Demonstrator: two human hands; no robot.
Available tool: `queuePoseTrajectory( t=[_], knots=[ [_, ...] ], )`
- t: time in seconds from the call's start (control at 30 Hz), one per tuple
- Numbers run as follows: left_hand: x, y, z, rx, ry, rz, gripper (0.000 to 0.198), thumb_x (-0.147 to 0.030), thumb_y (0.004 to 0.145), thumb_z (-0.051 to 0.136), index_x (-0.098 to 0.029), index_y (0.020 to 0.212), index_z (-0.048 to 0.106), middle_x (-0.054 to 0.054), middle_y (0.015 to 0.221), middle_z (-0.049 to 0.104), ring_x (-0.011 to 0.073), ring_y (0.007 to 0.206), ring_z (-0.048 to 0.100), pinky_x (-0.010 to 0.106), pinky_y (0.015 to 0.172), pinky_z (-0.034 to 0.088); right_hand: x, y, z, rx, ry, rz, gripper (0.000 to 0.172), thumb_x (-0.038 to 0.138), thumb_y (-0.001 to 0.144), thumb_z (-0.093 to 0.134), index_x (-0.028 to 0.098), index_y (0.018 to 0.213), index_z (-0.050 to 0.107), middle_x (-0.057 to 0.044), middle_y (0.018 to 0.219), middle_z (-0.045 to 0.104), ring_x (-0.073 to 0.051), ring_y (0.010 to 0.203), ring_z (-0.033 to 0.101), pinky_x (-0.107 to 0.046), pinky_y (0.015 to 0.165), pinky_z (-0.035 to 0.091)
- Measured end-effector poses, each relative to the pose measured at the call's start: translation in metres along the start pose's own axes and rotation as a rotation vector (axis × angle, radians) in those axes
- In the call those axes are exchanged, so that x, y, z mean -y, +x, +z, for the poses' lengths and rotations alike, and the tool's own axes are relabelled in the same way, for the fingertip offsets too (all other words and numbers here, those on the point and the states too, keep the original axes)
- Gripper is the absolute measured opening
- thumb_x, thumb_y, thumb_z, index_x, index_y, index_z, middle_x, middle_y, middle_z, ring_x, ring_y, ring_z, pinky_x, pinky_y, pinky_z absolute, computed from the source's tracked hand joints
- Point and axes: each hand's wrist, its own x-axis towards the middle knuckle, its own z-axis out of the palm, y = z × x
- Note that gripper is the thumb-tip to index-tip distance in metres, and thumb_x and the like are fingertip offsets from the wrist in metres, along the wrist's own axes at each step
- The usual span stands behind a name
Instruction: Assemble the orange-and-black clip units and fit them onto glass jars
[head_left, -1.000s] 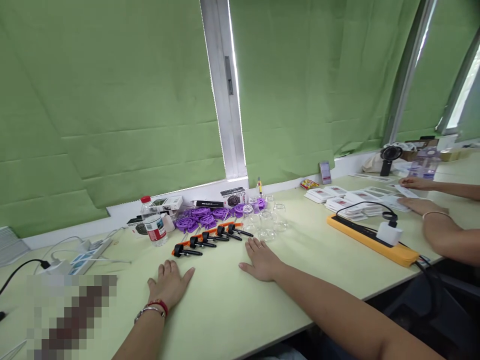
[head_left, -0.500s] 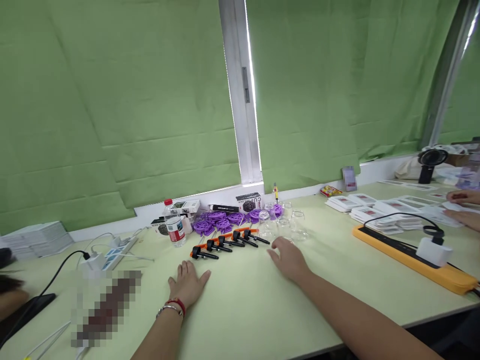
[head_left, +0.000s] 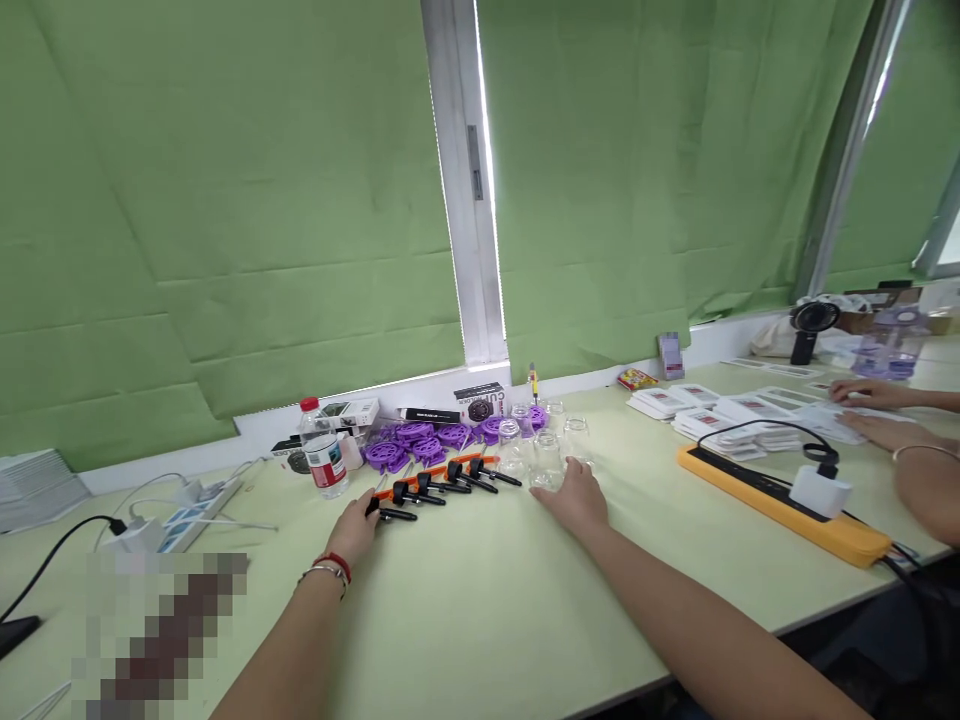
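My left hand [head_left: 354, 532] reaches the near-left end of a row of black pieces, its fingers closing at the round head of the nearest black piece with a rod-like stem [head_left: 396, 515]. Several similar black pieces [head_left: 454, 487] lie slantwise beside it, with orange strips [head_left: 384, 494] behind them. My right hand [head_left: 576, 500] is at the front clear glass jar [head_left: 546, 462], thumb on its left and fingers on its right. The jar stands on the table among several others [head_left: 577, 437]. Part of the right hand's grip is hidden.
Purple wheel-shaped pieces [head_left: 415, 443], a water bottle [head_left: 324, 455] and small boxes [head_left: 480, 402] stand along the wall. An orange power strip [head_left: 780, 508] and stacks of white cards [head_left: 716, 437] are at right, near another person's hands [head_left: 874, 428]. At left lies a white power strip [head_left: 199, 515].
My left hand has moved forward from lying flat on the table to the nearest black piece. My right hand has come up to the front jar. The view has turned slightly right.
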Motion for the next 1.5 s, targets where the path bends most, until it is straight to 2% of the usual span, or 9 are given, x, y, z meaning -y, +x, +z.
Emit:
queuePoseTrajectory(
  t=[0.27, 0.4, 0.47, 0.57, 0.63, 0.73, 0.9, 1.13, 1.5],
  knots=[
    [0.010, -0.018, -0.019, -0.072, -0.186, -0.075, 0.035, -0.024, 0.066, 0.063, -0.016, 0.100, 0.060, 0.011, 0.099, 0.067, 0.0281, 0.097, 0.060, 0.037, 0.085, 0.044, 0.003, 0.001, -0.008, 0.040, 0.036, 0.025, 0.075, 0.058, 0.065, 0.058, 0.015, 0.124, 0.045, -0.018, 0.119, 0.055, -0.033, 0.114, 0.049, -0.041, 0.086, 0.043],
    [0.009, -0.032, -0.035, -0.090, -0.409, -0.151, 0.037, -0.026, 0.067, 0.066, -0.013, 0.100, 0.056, 0.012, 0.094, 0.066, 0.0211, 0.078, 0.063, 0.036, 0.072, 0.051, 0.004, -0.009, -0.022, 0.052, 0.165, 0.041, 0.076, 0.060, 0.065, 0.056, 0.015, 0.125, 0.043, -0.018, 0.116, 0.057, -0.034, 0.112, 0.050, -0.042, 0.084, 0.044],
    [0.006, -0.040, -0.042, -0.094, -0.537, -0.156, 0.035, -0.022, 0.070, 0.065, -0.014, 0.102, 0.053, 0.012, 0.096, 0.065, 0.0156, 0.073, 0.062, 0.033, 0.071, 0.053, 0.007, -0.017, -0.028, -0.020, 0.225, -0.042, 0.076, 0.056, 0.065, 0.058, 0.016, 0.127, 0.039, -0.016, 0.120, 0.054, -0.032, 0.114, 0.049, -0.040, 0.088, 0.042],
    [-0.004, -0.052, -0.049, -0.087, -0.722, -0.138, 0.031, -0.014, 0.072, 0.066, -0.017, 0.099, 0.052, 0.008, 0.093, 0.065, 0.0124, 0.074, 0.063, 0.030, 0.075, 0.055, 0.020, -0.030, -0.035, -0.117, 0.254, -0.306, 0.070, 0.043, 0.065, 0.060, 0.018, 0.126, 0.036, -0.013, 0.128, 0.046, -0.028, 0.120, 0.042, -0.036, 0.098, 0.035],
    [-0.016, -0.059, -0.051, 0.006, -1.029, -0.145, 0.030, -0.006, 0.071, 0.064, -0.018, 0.095, 0.051, 0.004, 0.087, 0.064, 0.0113, 0.074, 0.064, 0.031, 0.081, 0.054, 0.035, -0.036, -0.037, -0.052, 0.242, -0.486, 0.063, 0.033, 0.064, 0.059, 0.021, 0.122, 0.039, -0.011, 0.129, 0.042, -0.027, 0.120, 0.040, -0.036, 0.099, 0.034],
    [-0.036, -0.065, -0.048, 0.077, -1.208, -0.189, 0.028, -0.005, 0.072, 0.064, -0.019, 0.088, 0.046, 0.002, 0.079, 0.063, 0.0128, 0.075, 0.066, 0.031, 0.083, 0.054, 0.061, -0.040, -0.041, 0.140, 0.216, -0.609, 0.061, 0.022, 0.059, 0.058, 0.024, 0.118, 0.045, -0.008, 0.126, 0.041, -0.026, 0.111, 0.045, -0.034, 0.089, 0.041],
    [-0.054, -0.073, -0.026, 0.082, -1.240, -0.136, 0.038, -0.013, 0.066, 0.074, -0.020, 0.087, 0.044, 0.000, 0.075, 0.060, 0.0139, 0.075, 0.066, 0.033, 0.081, 0.053, 0.083, -0.040, -0.041, 0.152, 0.137, -0.682, 0.070, 0.007, 0.054, 0.052, 0.027, 0.120, 0.047, -0.007, 0.121, 0.041, -0.024, 0.108, 0.044, -0.033, 0.085, 0.041],
    [-0.055, -0.082, 0.003, 0.076, -1.007, 0.090, 0.053, -0.033, 0.055, 0.079, -0.019, 0.096, 0.049, -0.001, 0.081, 0.060, 0.0132, 0.075, 0.060, 0.029, 0.074, 0.048, 0.065, -0.053, -0.023, 0.208, 0.102, -0.741, 0.069, 0.004, 0.054, 0.049, 0.028, 0.119, 0.049, -0.006, 0.126, 0.037, -0.025, 0.116, 0.039, -0.036, 0.096, 0.035],
    [-0.067, -0.091, 0.010, 0.215, -0.915, 0.251, 0.050, -0.038, 0.063, 0.073, -0.020, 0.104, 0.053, 0.006, 0.104, 0.062, 0.0173, 0.090, 0.059, 0.031, 0.082, 0.047, 0.069, -0.067, -0.012, 0.225, 0.140, -0.837, 0.069, 0.010, 0.054, 0.057, 0.025, 0.121, 0.049, -0.007, 0.123, 0.039, -0.027, 0.117, 0.035, -0.038, 0.103, 0.028]
  ],
)
